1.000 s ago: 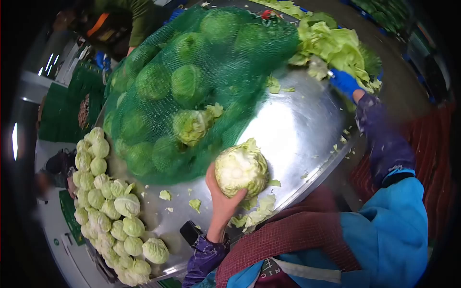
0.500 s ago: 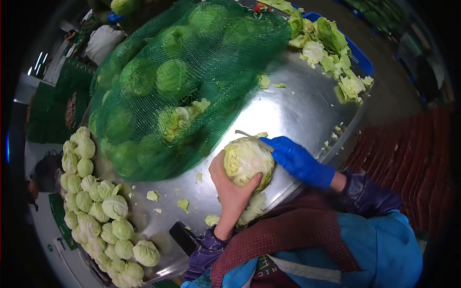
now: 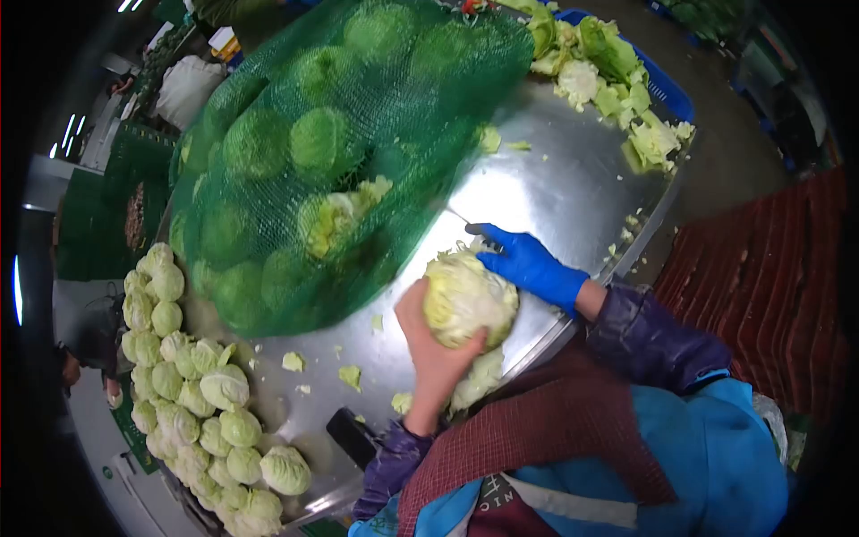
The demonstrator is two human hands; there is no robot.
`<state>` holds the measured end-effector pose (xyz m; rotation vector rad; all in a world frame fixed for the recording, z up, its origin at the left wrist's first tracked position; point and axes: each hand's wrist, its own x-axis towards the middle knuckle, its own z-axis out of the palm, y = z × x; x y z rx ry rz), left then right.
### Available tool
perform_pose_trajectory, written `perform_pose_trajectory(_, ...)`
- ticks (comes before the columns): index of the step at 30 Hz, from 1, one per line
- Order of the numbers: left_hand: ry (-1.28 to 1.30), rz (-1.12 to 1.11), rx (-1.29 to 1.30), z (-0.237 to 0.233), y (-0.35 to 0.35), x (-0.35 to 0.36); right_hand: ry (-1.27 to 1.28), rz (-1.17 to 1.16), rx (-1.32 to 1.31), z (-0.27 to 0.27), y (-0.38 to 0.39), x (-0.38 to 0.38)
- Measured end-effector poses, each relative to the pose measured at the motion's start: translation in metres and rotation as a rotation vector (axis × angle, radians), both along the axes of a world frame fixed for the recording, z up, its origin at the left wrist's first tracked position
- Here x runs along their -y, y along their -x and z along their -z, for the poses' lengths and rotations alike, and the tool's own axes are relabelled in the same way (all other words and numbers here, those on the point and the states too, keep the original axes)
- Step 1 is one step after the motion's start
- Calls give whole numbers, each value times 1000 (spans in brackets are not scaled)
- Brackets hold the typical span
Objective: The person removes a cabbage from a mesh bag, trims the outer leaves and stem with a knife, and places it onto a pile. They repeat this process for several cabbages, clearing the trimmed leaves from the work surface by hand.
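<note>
Near the net sack (image 3: 380, 259), the half-curled left hand (image 3: 437, 353) cups a likely dense, firm cabbage (image 3: 467, 300), best held low; the right hand (image 3: 534, 268) grips a knife (image 3: 473, 229), fingers closed.

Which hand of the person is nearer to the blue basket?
Right. The gloved right hand is beside the cabbage, toward the blue basket; the left hand grips the cabbage, farther away.

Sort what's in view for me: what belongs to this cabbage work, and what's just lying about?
Part of the work:
Left hand holding a cabbage
Gloved right hand with small knife
Green net of cabbages
Cabbage pile
Leaves by blue basket

Seemingly just lying about:
Dark phone-like object
White sack
</note>
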<state>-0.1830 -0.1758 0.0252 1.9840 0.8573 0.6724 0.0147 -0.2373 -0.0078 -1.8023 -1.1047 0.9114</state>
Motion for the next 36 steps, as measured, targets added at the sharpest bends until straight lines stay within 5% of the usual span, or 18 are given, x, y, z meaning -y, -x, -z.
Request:
perform_pose_trajectory(2,578,40,231,-9,20,-19,-58,36,-168,4,1,-5)
perform_pose_trajectory(5,276,38,34,-4,46,-29,-37,-83,-229,-17,4,-9)
perform_pose_trajectory(7,471,-96,164,-12,45,-11,-20,-87,-167,-16,12,-7)
perform_pose_trajectory(9,772,-472,322,-30,36,1,-11,-1,-63,-11,23,1)
perform_pose_trajectory(13,315,-275,81,-9,33,1,-10,-110,-46,-29,25,21)
perform_pose_trajectory(15,313,-268,61,-10,30,-1,-58,-121,314,-20,9,25)
perform_pose_trajectory(18,250,-231,53,-10,22,-3,22,-135,420,-77,9,18)
perform_pose_trajectory(21,246,-224,5,-21,14,-6,-348,-346,628,-88,29,13)
perform_pose_trajectory(27,133,-254,-124,-24,3,-7,-226,-299,677,-86,45,-5)
perform_pose_trajectory(33,-24,-196,-196,-24,-6,-7,-38,-622,797,-91,-3,-40)
perform_pose_trajectory(36,-20,-201,-214,-26,-6,-4,124,-601,800,-83,-3,-50)
